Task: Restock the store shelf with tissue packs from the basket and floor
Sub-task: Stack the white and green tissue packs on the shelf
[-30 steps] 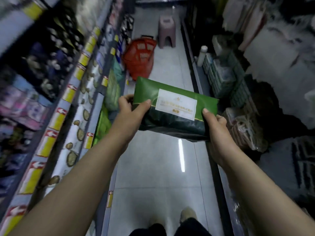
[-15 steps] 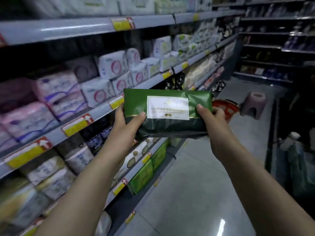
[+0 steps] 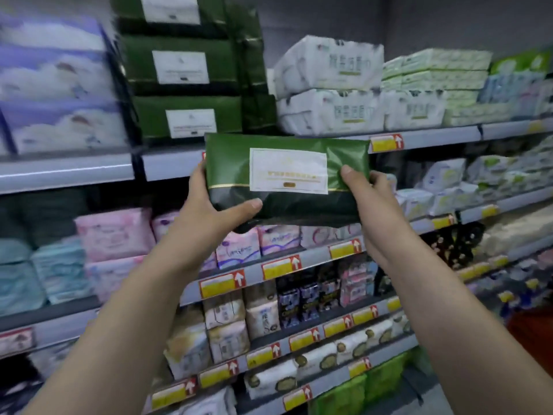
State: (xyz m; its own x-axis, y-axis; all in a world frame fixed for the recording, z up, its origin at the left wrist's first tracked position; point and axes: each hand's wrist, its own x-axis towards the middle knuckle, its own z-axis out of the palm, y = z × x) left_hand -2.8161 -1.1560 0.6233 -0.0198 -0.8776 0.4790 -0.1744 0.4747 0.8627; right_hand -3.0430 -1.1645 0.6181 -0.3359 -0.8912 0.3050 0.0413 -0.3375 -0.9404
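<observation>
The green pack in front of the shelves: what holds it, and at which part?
Both hands hold the green pack by its short ends: the left hand at the left end, the right hand at the right end.

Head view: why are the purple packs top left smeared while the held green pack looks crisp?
Head view: the dark green plastic-wrapped tissue pack, gripped by left hand and right hand, sits central and sharp; the purple-and-white packs smear near the edge, likely camera motion.

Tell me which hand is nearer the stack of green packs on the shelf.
Left. The left hand holds the left end of the carried pack, just below the stack; the right hand holds the other end, farther right, below the white packs.
</observation>
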